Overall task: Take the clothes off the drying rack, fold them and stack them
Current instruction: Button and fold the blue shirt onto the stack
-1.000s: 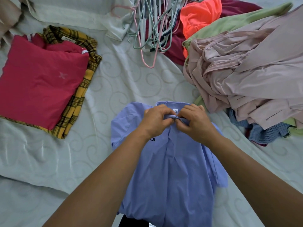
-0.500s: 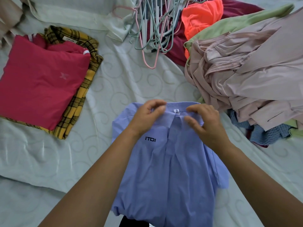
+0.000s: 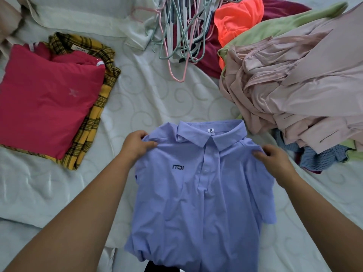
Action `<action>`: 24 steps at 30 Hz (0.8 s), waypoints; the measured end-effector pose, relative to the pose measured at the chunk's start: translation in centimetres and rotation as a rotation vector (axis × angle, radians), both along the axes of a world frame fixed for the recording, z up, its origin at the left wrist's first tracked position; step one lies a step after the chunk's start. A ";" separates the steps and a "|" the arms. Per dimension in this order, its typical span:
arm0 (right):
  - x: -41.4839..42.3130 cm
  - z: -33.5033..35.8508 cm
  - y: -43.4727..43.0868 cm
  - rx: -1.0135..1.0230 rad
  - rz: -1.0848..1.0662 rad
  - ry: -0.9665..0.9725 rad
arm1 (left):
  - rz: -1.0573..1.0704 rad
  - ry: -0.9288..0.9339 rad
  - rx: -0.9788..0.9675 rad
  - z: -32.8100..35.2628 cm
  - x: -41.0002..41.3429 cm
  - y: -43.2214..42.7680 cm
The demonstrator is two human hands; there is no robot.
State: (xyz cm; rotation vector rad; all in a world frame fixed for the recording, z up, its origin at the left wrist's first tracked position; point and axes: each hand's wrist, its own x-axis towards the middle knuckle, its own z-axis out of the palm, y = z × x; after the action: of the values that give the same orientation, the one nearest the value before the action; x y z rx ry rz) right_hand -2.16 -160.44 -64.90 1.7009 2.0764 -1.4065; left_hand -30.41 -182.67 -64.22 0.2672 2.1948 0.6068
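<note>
On white sheet [image 3: 157, 99], blue polo shirt [image 3: 196, 203] face-up, left hand [image 3: 135, 147] and right hand [image 3: 276, 160] fingers [image 3: 150, 143] pinching its shoulders

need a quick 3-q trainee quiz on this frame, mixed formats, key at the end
1. True or false: the folded red shirt lies on top of the yellow plaid shirt.
2. The hangers lie: A) beyond the collar of the blue polo shirt; B) on the red shirt; C) under the polo.
3. Fill in: the left hand and right hand each pinch the polo at a ____.
Key: 1 true; 2 A; 3 shoulder.
</note>
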 end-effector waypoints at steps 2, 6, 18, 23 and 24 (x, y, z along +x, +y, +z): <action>0.7 0.7 0.6 -0.005 -0.168 0.079 | 0.075 0.004 0.047 0.7 -1.6 -1.3; 1.3 1.1 0.7 -0.014 -0.251 0.103 | 0.073 -0.064 -0.045 2.2 -3.6 -3.3; 0.2 1.9 0.6 0.116 -0.265 0.114 | -0.193 -0.113 -0.060 1.3 -2.4 2.8; 0.9 5.1 0.2 0.117 -0.319 0.264 | -0.072 -0.263 0.002 4.5 -4.7 1.5; 0.9 5.7 0.1 0.121 -0.327 0.286 | -0.087 -0.250 0.006 5.0 -5.3 1.0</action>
State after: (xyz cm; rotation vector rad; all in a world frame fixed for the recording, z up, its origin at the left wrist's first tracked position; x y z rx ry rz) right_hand -1.22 -160.38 -59.22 2.0732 2.1326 -1.7395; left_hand -35.66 -181.66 -59.20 0.2728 1.9318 0.5670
